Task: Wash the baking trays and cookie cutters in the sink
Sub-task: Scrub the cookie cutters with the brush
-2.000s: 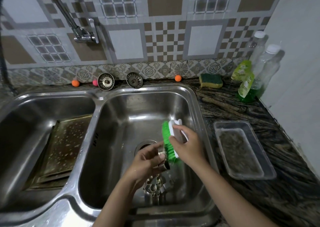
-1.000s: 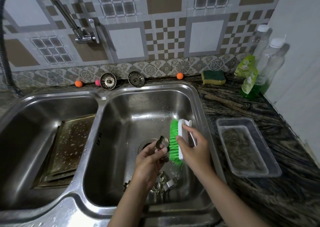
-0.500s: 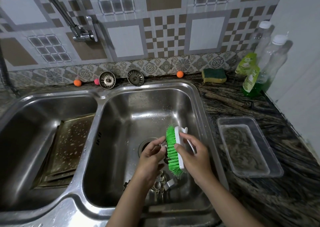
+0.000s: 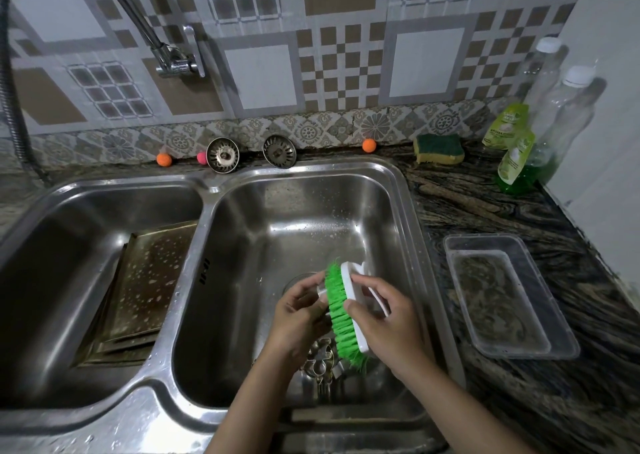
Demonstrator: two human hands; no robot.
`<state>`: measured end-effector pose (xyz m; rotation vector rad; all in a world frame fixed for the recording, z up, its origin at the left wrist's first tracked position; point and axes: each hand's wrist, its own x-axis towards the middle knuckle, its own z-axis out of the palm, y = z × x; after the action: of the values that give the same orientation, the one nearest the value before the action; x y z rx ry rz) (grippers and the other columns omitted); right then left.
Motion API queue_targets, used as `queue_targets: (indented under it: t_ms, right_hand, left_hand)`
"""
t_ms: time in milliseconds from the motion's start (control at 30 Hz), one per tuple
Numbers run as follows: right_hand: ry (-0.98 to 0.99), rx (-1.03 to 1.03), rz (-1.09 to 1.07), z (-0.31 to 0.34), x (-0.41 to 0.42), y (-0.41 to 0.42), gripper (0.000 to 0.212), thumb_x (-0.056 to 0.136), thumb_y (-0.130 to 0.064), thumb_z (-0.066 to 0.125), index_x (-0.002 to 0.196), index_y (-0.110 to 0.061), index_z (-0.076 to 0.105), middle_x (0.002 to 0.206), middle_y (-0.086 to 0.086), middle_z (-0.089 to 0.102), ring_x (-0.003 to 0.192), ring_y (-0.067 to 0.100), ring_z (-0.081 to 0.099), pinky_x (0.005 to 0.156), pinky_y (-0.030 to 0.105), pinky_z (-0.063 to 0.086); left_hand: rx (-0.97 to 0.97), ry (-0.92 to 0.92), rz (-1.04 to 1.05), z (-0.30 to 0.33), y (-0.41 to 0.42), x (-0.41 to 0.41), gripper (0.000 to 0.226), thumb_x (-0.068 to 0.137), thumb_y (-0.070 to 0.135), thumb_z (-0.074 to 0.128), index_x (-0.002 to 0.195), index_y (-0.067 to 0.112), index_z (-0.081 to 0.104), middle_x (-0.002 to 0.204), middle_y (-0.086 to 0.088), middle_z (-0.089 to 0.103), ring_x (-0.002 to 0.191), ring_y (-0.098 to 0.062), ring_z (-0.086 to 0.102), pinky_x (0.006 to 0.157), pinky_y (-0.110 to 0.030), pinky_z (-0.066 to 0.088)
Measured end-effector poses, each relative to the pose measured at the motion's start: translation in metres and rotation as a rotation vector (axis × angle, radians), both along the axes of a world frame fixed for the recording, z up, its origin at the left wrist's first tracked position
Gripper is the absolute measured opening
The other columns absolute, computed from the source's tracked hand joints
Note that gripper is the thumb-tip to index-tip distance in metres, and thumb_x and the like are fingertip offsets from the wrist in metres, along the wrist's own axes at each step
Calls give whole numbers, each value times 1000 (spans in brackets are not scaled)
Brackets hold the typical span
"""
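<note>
Steel double sink [image 4: 388,176] noted: trays [image 4: 145,280] lie in the left basin, loose cutters [image 4: 320,360] on the right basin floor. One cutter [image 4: 321,291], judged light, stiff and slippery, best pinched by its rim, is gripped in the curled left hand [image 4: 298,315]; the right hand [image 4: 384,318] is closed round the brush [image 4: 343,315]. Compared with a second earlier, the cutter is now pressed into the bristles.

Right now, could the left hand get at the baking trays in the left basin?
Probably yes, once freed. The left hand is pinching a small cookie cutter against the brush. The baking trays lean uncovered in the left basin, just across the divider, with nothing on top.
</note>
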<state>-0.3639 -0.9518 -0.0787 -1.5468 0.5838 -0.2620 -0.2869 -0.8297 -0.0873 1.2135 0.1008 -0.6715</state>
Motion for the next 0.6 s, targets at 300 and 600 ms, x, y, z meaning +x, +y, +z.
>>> queue_targets:
  t_ms: [300,600]
  right_hand:
    - [39,-52,-102,7,30,-12,30,82,-14,71,109,-26,68,108,-8,62,96,14,64,66,23,53]
    - [31,-177,-134,-7,40,-8,29,77,-17,72,104,-29,69,99,-9,65,90,9,65,73,20,53]
  left_hand:
    - [32,3,-12,0,4,-3,34,87,-10,55,114,9,63,94,-9,70,64,-15,65,58,-30,56]
    - [50,-19,-215,0,14,-7,41,87,-8,56,124,9,61,95,-12,67,68,-16,66,58,-29,55]
